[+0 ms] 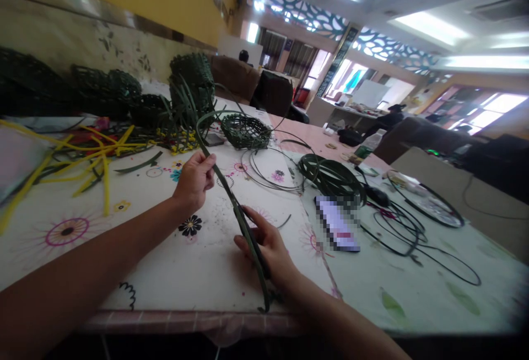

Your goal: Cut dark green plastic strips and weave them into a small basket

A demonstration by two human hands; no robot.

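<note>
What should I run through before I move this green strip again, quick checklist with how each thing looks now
1. Left hand gripping the green strip: ok.
2. Right hand gripping firmly: cannot tell; the strip crosses its fingers.
3. Strip's upper end free of the tall woven basket: cannot tell; they overlap in view.
4. Phone apart from the strip: ok.
5. Yellow strips tidied: not ok, scattered.

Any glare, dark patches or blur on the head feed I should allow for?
Head view: the ceiling light glares white; head view: the baskets at far left sink into shade; head view: the phone is pixelated; head view: outer edges look soft, while the green strip near the left hand reads fairly clearly.
</note>
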